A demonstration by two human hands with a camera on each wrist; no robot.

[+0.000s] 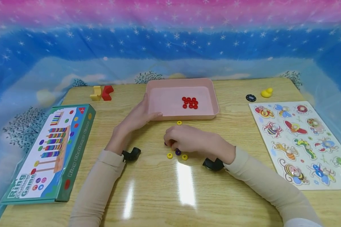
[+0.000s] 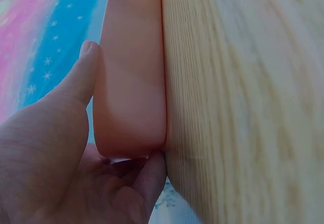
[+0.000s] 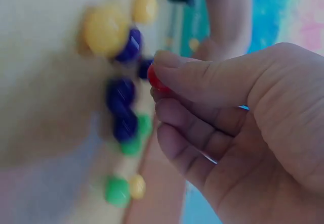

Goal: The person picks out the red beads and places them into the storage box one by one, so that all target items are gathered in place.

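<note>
My left hand (image 1: 135, 115) holds the near left corner of a pink tray (image 1: 163, 99), thumb at the rim and fingers round the outer wall. Inside the tray, right of its middle, lies a group of several small red rings (image 1: 190, 102). My right hand (image 1: 191, 138) is in front of the tray, low over the table. Its thumb and index finger pinch a small red ring (image 3: 157, 79), seen in the right wrist view. Loose yellow rings (image 1: 170, 155) and purple rings (image 1: 178, 152) lie around that hand, which hides part of the pile. Green rings (image 3: 117, 190) show in the right wrist view.
A Ring Challenge Game box (image 1: 48, 151) lies at the left. Yellow (image 1: 96, 93) and red (image 1: 107, 93) blocks stand at the back left. Back right are a black disc (image 1: 251, 98) and a yellow duck (image 1: 266, 92), behind an insect puzzle board (image 1: 296, 138).
</note>
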